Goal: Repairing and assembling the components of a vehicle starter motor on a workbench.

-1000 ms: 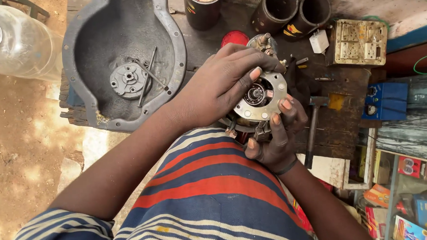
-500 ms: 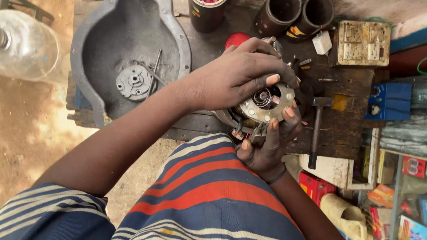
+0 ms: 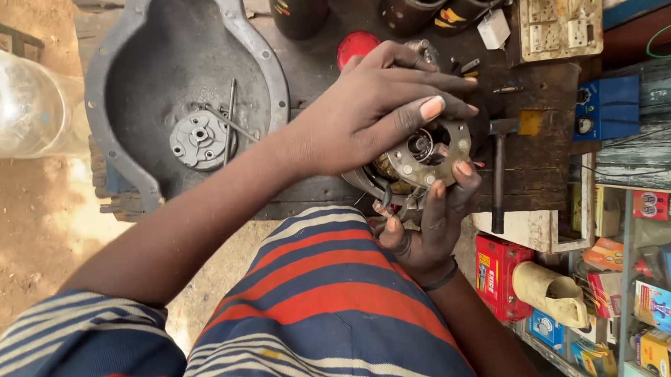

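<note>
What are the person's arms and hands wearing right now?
Both hands are bare, no gloves. The left hand comes from a short sleeve striped blue, red and cream. The right hand has a thin dark band at the wrist and a dark ring on one finger.

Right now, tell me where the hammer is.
In the head view the hammer lies on the dark workbench at right, handle pointing toward the person, just right of the round metal motor part both hands grip.

Metal housing (image 3: 160,68) lies left of motor part (image 3: 423,152); hammer (image 3: 498,168) right.
</note>
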